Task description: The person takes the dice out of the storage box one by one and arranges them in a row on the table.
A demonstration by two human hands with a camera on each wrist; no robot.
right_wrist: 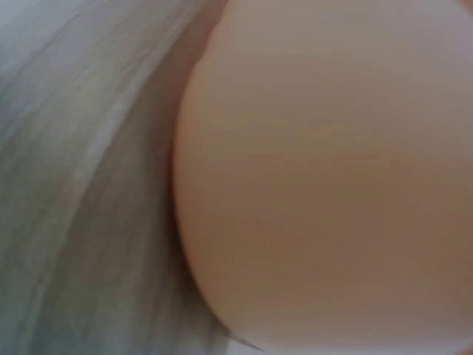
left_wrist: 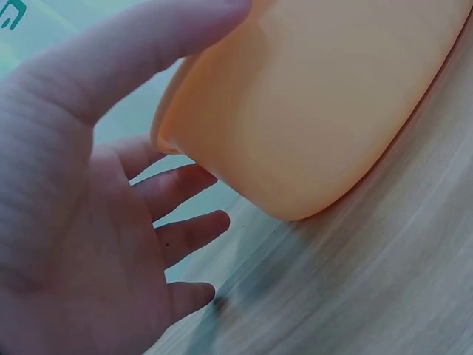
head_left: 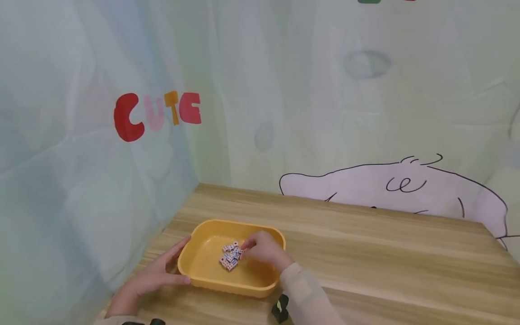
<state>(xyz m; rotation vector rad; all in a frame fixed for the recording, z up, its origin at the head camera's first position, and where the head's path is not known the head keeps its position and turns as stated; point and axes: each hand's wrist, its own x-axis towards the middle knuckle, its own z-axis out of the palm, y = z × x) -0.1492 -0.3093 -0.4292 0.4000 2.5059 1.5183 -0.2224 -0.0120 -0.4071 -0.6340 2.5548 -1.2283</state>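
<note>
A person's right hand dips into a yellow tray that sits near the table's left edge, close to its near-left corner, fingertips bent down onto a small pile of dice heaped on the tray floor. The fingers look pinched at the right side of the pile, but the head view is too small to show whether a die is actually between them, and the right wrist view is filled by a blurred tray wall and tells nothing more.

The left hand braces the tray from outside. Its thumb lies along the near-left wall, and the fingers stretch flat on the wood beside it; the left wrist view shows the left hand with fingers straight and relaxed, thumb resting against the orange-yellow tray, nothing clasped.

As a judgement, the work with the dice looks barely begun. All the dice that can be seen sit together in the tray, near its middle, and none lies on the table around it. No second container shows anywhere on the wood. Whatever sorting or lifting is to come, nearly all of it appears to remain.

Behind the table hangs a pale curtain bearing the letters CUTE and a cartoon outline.
</note>
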